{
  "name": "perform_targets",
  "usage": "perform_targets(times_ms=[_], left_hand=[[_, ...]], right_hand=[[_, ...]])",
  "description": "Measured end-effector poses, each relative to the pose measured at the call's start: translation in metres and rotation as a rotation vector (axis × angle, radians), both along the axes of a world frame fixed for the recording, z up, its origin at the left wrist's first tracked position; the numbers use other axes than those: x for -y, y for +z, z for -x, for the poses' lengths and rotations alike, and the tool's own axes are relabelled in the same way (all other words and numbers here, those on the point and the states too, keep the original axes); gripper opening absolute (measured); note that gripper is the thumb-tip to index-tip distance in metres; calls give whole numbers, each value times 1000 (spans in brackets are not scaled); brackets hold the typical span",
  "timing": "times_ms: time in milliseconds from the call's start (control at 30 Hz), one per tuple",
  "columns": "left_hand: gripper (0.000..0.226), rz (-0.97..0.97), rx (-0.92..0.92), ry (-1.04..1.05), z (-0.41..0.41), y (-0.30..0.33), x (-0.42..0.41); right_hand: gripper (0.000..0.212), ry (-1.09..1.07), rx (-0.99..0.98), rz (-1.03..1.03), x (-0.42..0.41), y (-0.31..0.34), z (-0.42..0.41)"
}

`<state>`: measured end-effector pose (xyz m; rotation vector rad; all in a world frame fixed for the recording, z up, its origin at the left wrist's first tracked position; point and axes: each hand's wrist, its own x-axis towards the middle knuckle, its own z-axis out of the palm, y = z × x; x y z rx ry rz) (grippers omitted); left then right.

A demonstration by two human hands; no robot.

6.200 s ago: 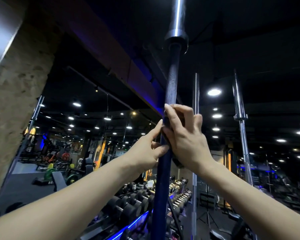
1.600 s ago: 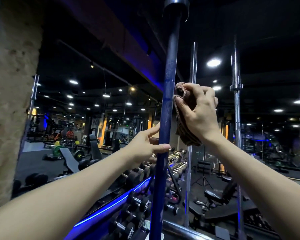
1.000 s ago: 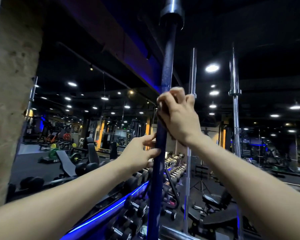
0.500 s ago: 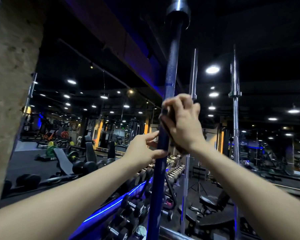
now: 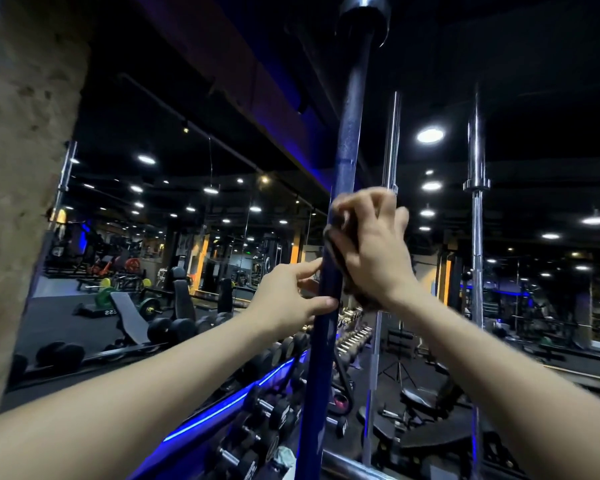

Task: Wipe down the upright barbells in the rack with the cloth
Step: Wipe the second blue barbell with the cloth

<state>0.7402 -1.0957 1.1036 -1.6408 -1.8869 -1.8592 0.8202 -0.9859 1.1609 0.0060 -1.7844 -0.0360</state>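
A dark blue upright barbell (image 5: 349, 133) stands straight ahead of me, running from the bottom of the view up to its collar at the top. My right hand (image 5: 374, 251) grips a brown cloth (image 5: 340, 258) wrapped around the bar at about mid height. Just below, my left hand (image 5: 288, 299) holds the bar with thumb and fingers around its shaft. Two chrome upright barbells stand behind to the right, one (image 5: 390, 150) close to the blue bar and one (image 5: 477, 209) farther right.
A rough stone pillar (image 5: 18, 168) fills the left edge. Below is a dumbbell rack (image 5: 257, 410) with a blue light strip and a chrome rail (image 5: 354, 469). Benches, weight plates and machines fill the gym floor behind, partly in a mirror.
My right hand came back onto the bar with the cloth after being held off to the right, and has slid slightly down the shaft. My left hand keeps its hold below.
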Motion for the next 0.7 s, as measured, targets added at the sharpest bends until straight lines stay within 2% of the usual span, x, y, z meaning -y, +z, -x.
perform_targets(times_ms=[100,167,300,400,533,700], left_hand=[[61,4,15,-11,0,0,-1],[58,5,-3,-5,1,0,0],[59,4,43,-29,3,-3,3],[61,5,59,-26,2,-5,5],[55,-21,-7,36,-10,-6,7],[46,-62,114,17,-34,-15,17]], right_hand=[[29,-43,-35,108,6,59,6],[28,-50,-66,113,7,68,14],[29,-4,-82,93,5,27,15],[31,26,-5,102,5,-13,9],[34,10,75,124,9,-34,-1],[37,24,240,135,11,-60,-24]])
